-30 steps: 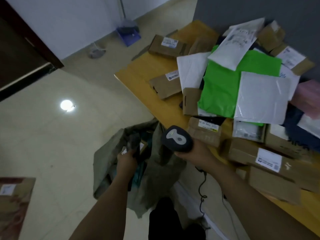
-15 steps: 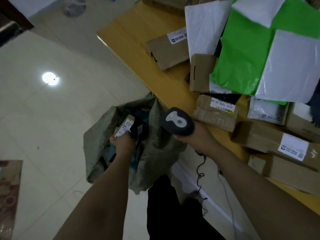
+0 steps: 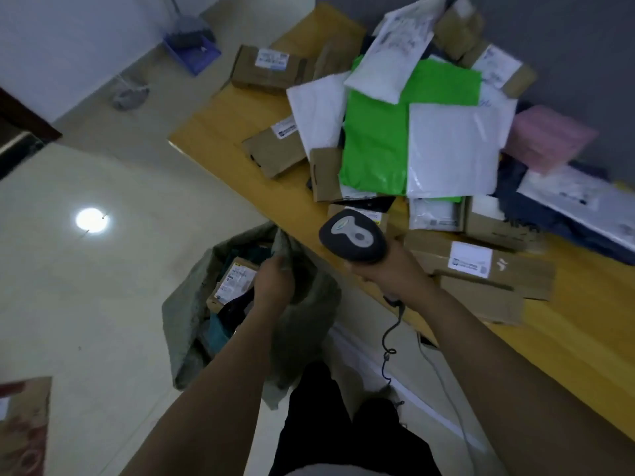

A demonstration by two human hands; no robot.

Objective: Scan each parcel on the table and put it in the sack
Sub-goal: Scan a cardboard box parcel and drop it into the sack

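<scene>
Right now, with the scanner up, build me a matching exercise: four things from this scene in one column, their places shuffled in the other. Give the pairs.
Things
1. scanner
2. green mailer
3. brown box by the left hand
4. blue dustpan

Places
A. on the floor, far side of the room
B. inside the sack
C. gripped in the right hand
D. on the table, partly under white mailers

Pairs: 1-C, 2-D, 3-B, 4-A
</scene>
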